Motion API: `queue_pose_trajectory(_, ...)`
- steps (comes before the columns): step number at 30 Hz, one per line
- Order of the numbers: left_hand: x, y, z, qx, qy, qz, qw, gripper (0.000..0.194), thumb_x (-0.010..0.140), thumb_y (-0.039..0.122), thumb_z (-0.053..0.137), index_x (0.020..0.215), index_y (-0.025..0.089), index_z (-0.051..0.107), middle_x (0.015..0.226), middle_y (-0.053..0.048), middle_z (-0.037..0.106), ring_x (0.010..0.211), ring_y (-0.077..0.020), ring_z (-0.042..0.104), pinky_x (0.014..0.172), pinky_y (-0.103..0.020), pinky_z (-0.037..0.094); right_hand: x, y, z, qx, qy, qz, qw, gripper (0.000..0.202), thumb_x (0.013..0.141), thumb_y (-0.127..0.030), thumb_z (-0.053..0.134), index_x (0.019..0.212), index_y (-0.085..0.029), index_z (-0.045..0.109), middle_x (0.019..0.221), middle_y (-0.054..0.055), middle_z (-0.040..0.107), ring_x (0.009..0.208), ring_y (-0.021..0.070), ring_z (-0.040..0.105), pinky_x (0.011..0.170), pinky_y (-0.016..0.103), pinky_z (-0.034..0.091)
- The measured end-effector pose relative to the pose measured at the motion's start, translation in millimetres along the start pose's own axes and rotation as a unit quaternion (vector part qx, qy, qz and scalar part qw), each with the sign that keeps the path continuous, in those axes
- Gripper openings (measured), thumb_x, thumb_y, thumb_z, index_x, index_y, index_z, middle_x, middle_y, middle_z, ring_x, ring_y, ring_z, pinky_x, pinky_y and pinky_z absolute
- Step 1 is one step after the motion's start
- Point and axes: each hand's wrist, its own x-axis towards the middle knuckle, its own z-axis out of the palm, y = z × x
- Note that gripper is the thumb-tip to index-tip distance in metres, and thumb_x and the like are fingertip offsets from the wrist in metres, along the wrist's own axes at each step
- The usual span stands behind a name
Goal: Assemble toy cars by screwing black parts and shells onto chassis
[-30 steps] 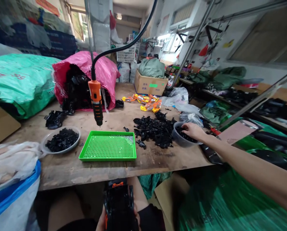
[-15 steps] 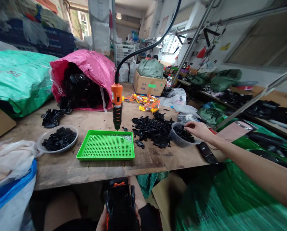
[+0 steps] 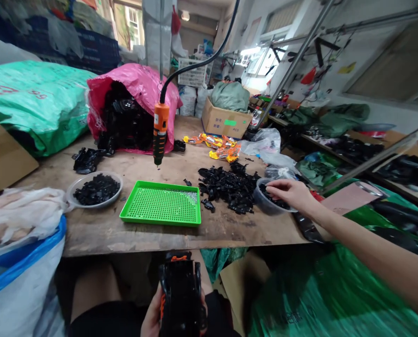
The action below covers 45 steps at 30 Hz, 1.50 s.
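My left hand (image 3: 153,312) grips a black-and-orange toy car (image 3: 180,299) below the table edge, its dark underside facing up. My right hand (image 3: 286,193) reaches into a clear plastic bowl (image 3: 270,206) of small black plastic parts. Its fingers are pressed together, and what they pinch is hidden. Left of that bowl lies a loose heap of black parts (image 3: 230,187). A green perforated tray (image 3: 159,208) holds small silvery screws (image 3: 186,194) in its far right corner. Above the tray's far edge hangs an orange-and-black electric screwdriver (image 3: 160,133) on a dark cable.
A second bowl of black parts (image 3: 96,189) sits at the left. Behind it, a pink sack (image 3: 142,79) spills black plastic pieces. Orange-and-yellow pieces (image 3: 219,146) and a cardboard box (image 3: 224,122) are farther back. A green sack (image 3: 317,290) lies at the lower right.
The view has shifted slightly, so the table items appear farther right. The hanging screwdriver has swung left and away from the tray. My right hand stays at the bowl, fingers lower in it.
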Motion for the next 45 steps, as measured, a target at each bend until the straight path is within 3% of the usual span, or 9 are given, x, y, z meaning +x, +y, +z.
queue_pose_trajectory(4, 0.0, -5.0, -3.4, -0.024, 0.036, 0.004, 0.999, 0.052, 0.086, 0.052, 0.068, 0.123, 0.016, 0.071, 0.106, -0.015, 0.077, 0.097, -0.0314, 0.072, 0.088, -0.045, 0.057, -25.5, -19.7, 34.0, -0.033, -0.066, -0.068, 0.995, 0.041, 0.076, -0.056, 0.074, 0.091, -0.017, 0.078, 0.072, 0.006, 0.075, 0.061, 0.0184, 0.067, 0.058, 0.029, 0.055)
queue_pose_trajectory(9, -2.5, -5.6, 10.9, -0.048, -0.022, -0.022, 0.998, 0.06, 0.088, 0.055, 0.066, 0.128, 0.01, 0.068, 0.11, -0.018, 0.075, 0.101, -0.0279, 0.072, 0.085, -0.036, 0.057, -51.8, -38.0, 78.0, -0.089, -0.172, -0.18, 0.964, 0.028, 0.085, -0.044, 0.067, 0.09, -0.02, 0.079, 0.085, 0.008, 0.078, 0.072, 0.0208, 0.07, 0.065, 0.03, 0.055)
queue_pose_trajectory(13, -4.8, -6.0, 12.6, -0.064, -0.039, -0.02, 0.997, 0.056, 0.093, 0.052, 0.061, 0.132, 0.012, 0.066, 0.116, -0.016, 0.075, 0.104, -0.0253, 0.071, 0.09, -0.037, 0.056, -56.7, -41.4, 99.9, -0.123, -0.209, -0.268, 0.932, 0.025, 0.091, -0.036, 0.059, 0.091, -0.021, 0.079, 0.087, 0.009, 0.077, 0.076, 0.021, 0.071, 0.068, 0.031, 0.054)
queue_pose_trajectory(16, -4.7, -7.5, 9.1, -0.067, -0.043, -0.022, 0.997, 0.058, 0.094, 0.053, 0.059, 0.133, 0.011, 0.065, 0.118, -0.018, 0.074, 0.104, -0.0244, 0.071, 0.088, -0.035, 0.056, -55.6, -42.5, 106.8, -0.14, -0.218, -0.295, 0.92, 0.025, 0.091, -0.032, 0.057, 0.091, -0.02, 0.079, 0.086, 0.009, 0.077, 0.074, 0.0204, 0.07, 0.067, 0.03, 0.054)
queue_pose_trajectory(21, -0.6, -10.4, 10.7, -0.083, -0.049, -0.019, 0.995, 0.056, 0.093, 0.054, 0.06, 0.129, 0.011, 0.068, 0.111, -0.018, 0.076, 0.098, -0.0245, 0.073, 0.085, -0.034, 0.057, -62.3, -52.9, 106.0, -0.148, -0.189, -0.255, 0.937, 0.019, 0.089, -0.033, 0.062, 0.091, -0.019, 0.075, 0.085, 0.007, 0.076, 0.073, 0.0204, 0.07, 0.067, 0.031, 0.055)
queue_pose_trajectory(29, 5.3, -12.0, 22.1, -0.083, -0.046, -0.019, 0.995, 0.06, 0.09, 0.058, 0.061, 0.116, 0.005, 0.073, 0.101, -0.017, 0.079, 0.083, -0.0217, 0.075, 0.068, -0.026, 0.055, -103.3, -91.7, 104.9, -0.069, -0.189, -0.249, 0.947, 0.017, 0.091, -0.036, 0.066, 0.098, -0.022, 0.074, 0.091, 0.006, 0.077, 0.077, 0.0194, 0.073, 0.068, 0.029, 0.059)
queue_pose_trajectory(36, 6.8, -15.5, 21.3, -0.078, -0.01, -0.013, 0.997, 0.07, 0.1, 0.06, 0.035, 0.123, 0.003, 0.069, 0.106, -0.02, 0.077, 0.09, -0.0252, 0.075, 0.083, -0.034, 0.055, -143.1, -136.9, 128.7, -0.053, -0.201, -0.397, 0.894, 0.011, 0.094, -0.018, 0.061, 0.099, -0.021, 0.07, 0.09, 0.004, 0.075, 0.077, 0.0157, 0.073, 0.069, 0.025, 0.06)
queue_pose_trajectory(40, 7.6, -17.7, 19.1, -0.102, 0.008, -0.019, 0.995, 0.069, 0.099, 0.061, 0.037, 0.117, 0.004, 0.072, 0.101, -0.02, 0.078, 0.09, -0.0273, 0.076, 0.09, -0.039, 0.054, -154.2, -137.4, 142.3, -0.056, -0.223, -0.449, 0.864, 0.016, 0.096, -0.015, 0.06, 0.108, -0.02, 0.069, 0.102, 0.007, 0.074, 0.089, 0.0155, 0.073, 0.078, 0.024, 0.061)
queue_pose_trajectory(45, 6.4, -16.3, 25.2, -0.148, 0.031, -0.024, 0.988, 0.061, 0.101, 0.054, 0.04, 0.108, 0.006, 0.075, 0.096, -0.016, 0.079, 0.096, -0.0275, 0.075, 0.097, -0.04, 0.051, -158.7, -131.9, 151.5, -0.092, -0.277, -0.459, 0.839, 0.018, 0.1, -0.019, 0.054, 0.111, -0.018, 0.068, 0.105, 0.009, 0.072, 0.09, 0.0168, 0.072, 0.074, 0.025, 0.06)
